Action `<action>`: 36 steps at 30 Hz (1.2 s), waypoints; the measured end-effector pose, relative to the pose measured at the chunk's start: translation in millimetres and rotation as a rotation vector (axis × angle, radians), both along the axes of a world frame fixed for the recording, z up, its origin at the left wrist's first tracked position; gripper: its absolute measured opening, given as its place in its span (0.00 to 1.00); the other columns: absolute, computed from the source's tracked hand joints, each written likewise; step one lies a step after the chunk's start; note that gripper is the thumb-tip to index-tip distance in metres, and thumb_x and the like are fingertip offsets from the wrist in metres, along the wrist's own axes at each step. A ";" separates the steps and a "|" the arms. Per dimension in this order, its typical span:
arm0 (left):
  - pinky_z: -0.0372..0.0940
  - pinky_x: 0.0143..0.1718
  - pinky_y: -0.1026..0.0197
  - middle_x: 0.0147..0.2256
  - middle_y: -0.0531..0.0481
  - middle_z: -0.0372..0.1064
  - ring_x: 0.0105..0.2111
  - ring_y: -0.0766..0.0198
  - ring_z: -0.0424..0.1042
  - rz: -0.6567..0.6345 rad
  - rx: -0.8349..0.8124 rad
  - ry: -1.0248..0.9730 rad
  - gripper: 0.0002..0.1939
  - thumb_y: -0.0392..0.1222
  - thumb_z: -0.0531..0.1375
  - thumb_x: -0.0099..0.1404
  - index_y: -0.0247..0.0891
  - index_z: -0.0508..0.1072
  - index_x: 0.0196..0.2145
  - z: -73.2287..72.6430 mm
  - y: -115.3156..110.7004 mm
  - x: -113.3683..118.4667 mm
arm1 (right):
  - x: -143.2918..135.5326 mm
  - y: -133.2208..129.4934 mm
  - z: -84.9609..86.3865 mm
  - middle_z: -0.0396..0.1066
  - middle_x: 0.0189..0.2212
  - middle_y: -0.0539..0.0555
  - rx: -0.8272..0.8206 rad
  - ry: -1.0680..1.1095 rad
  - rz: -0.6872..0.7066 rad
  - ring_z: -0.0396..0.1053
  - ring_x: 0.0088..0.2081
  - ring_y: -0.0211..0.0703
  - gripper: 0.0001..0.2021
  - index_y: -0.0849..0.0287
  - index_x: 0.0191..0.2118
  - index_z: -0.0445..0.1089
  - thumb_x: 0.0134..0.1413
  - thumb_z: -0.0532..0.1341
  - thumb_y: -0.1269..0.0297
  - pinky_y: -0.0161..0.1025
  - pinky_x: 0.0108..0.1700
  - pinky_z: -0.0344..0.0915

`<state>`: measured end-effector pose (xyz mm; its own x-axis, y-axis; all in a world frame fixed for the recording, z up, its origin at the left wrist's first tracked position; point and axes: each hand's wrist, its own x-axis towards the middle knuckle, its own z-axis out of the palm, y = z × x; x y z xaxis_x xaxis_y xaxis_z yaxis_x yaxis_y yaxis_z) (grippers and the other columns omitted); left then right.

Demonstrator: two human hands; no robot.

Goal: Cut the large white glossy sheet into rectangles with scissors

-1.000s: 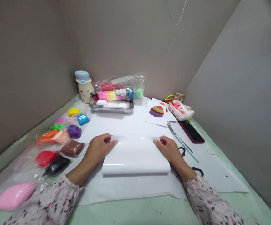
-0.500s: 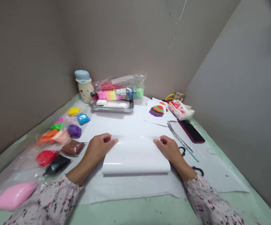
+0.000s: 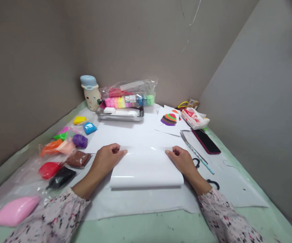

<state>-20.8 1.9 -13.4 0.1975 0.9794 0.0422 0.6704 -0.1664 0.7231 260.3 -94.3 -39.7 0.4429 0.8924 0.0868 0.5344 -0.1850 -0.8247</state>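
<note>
A glossy white sheet of paper (image 3: 147,168) is bent over toward me, with its curved fold along the near side. My left hand (image 3: 108,157) pinches its far left corner between thumb and fingers. At the far right corner, my right hand (image 3: 181,160) grips the same sheet in a like pinch. Under it lie larger white sheets (image 3: 136,204) spread on the table. Scissors (image 3: 213,184) with black handles rest beside my right wrist, partly covered by my arm. A fork (image 3: 190,145) and a blue-patterned stick (image 3: 206,166) lie just beyond my right hand.
Bagged coloured clay, such as a brown packet (image 3: 78,159) and a pink one (image 3: 17,211), lines the left. Behind are a bottle (image 3: 90,94), a metal tray (image 3: 120,117) and a bag of clay (image 3: 128,96). A striped picture (image 3: 169,119), tissues (image 3: 195,118) and a phone (image 3: 206,141) sit right.
</note>
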 end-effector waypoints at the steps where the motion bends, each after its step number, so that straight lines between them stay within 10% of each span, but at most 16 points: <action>1: 0.51 0.26 0.61 0.19 0.57 0.57 0.23 0.63 0.59 0.000 0.001 0.002 0.17 0.56 0.59 0.51 0.42 0.62 0.19 0.3 -0.2 0.2 | -0.1 0.0 0.1 0.58 0.18 0.44 0.000 -0.001 0.000 0.56 0.24 0.40 0.16 0.54 0.22 0.62 0.50 0.63 0.50 0.38 0.28 0.52; 36: 0.54 0.30 0.60 0.25 0.53 0.65 0.28 0.60 0.66 -0.052 -0.013 0.261 0.14 0.53 0.58 0.55 0.42 0.63 0.22 2.9 8.9 6.1 | -1.5 1.3 -1.5 0.64 0.25 0.48 -0.003 -0.188 0.005 0.61 0.29 0.44 0.12 0.54 0.25 0.64 0.51 0.60 0.53 0.40 0.35 0.57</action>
